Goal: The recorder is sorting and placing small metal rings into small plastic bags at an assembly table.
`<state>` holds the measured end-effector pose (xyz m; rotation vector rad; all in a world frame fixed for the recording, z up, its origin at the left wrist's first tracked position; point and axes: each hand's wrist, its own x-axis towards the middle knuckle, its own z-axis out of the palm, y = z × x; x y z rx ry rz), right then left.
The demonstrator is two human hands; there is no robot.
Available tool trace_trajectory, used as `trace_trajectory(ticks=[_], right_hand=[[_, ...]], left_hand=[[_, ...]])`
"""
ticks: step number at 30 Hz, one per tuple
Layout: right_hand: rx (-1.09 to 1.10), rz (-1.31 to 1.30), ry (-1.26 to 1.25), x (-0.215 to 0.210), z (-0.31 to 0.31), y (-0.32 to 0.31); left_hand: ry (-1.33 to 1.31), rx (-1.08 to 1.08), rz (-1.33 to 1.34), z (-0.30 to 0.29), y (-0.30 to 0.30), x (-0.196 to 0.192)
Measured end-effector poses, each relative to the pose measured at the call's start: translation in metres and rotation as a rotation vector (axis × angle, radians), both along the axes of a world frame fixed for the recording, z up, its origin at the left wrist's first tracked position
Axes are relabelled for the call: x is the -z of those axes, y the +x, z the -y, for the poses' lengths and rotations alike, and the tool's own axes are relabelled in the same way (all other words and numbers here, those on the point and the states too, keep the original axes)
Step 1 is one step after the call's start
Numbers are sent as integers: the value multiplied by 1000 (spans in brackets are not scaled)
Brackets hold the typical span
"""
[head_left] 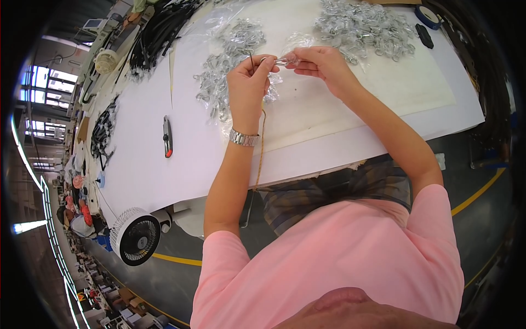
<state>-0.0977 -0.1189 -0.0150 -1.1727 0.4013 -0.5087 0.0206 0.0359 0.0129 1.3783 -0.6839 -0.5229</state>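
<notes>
Small silvery metal piece (281, 62) | pinched by left hand (247, 78) and right hand (327, 63) fingertips, seemingly mid-handling | silvery metal-and-plastic left heap (213, 82), similar right heap (361, 32): finished share unclear

Left hand (248, 85) and right hand (329, 66) pinching a metal piece (281, 62), white table (137, 170) below, left pile (212, 88) and right pile (372, 34) of shiny pieces, cutter (167, 137) lying left, black straps (156, 34) beyond, tape roll (422, 14) far right, fan (139, 239) near the edge
</notes>
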Motion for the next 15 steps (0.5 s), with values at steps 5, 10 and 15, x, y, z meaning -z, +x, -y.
trace_trajectory(ticks=[5,10,15], right_hand=[[-82,84,67,1,2,1],[-113,77,100,1,1,-1],[-118,57,70,5,-1,2]], left_hand=[[24,-94,120,1,-6,-3],[8,-87,132,2,-11,-1],[-63,-36,56,4,-14,2]])
